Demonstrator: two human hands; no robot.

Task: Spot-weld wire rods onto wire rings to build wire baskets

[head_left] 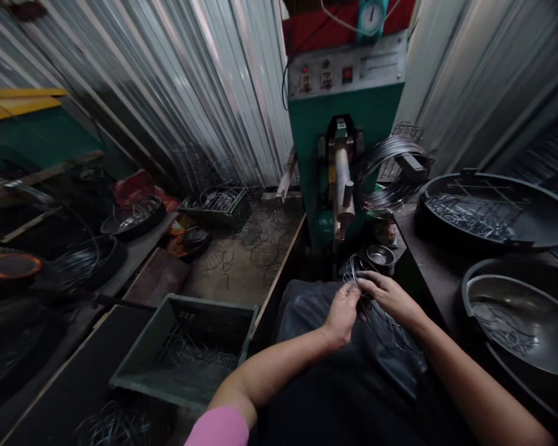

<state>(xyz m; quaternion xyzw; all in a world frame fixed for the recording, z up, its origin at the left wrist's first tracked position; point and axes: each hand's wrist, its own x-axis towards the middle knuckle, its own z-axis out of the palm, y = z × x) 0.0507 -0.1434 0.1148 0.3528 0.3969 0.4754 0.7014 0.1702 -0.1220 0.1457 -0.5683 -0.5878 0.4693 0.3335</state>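
Holding a bunch of thin wire rings [356, 266] low over the lap, just in front of the body. Left hand [341, 313]: fingers curled in, thumb and fingertips pinching the rings at their near edge. Right hand [388, 296]: fingers pressed together and closed over the same rings from the far side, touching the left fingertips. Gripped from both sides, judged as a way to keep the springy loops stacked and flat. Number of rings not readable through the blur.

Draped over the knees, directly beneath both hands: dark cloth [353, 384], seemingly there to shield the legs from wire ends. Showing at the bottom edge, on the left arm: pink sleeve [221, 428].

Set at the near left, beside the knee: green crate [186, 347], slotted, holding loose wire pieces, within reach of the left arm. Set at the near right, on the dark bench: near basin [539, 310], with bent wire pieces inside, within reach of the right arm. Behind it: far basin [539, 217], with more wire stock.

Standing just beyond the fingertips: small steel bowl [380, 255]. Mounted straight ahead, facing the seat: green machine [348, 124], with its arm pointing down towards the lap. Hung at its right side: wire coil [393, 170], kept close to the arm. Lying far left: tray [218, 204], well apart from the hands. Closing the view behind: corrugated metal wall [167, 93].
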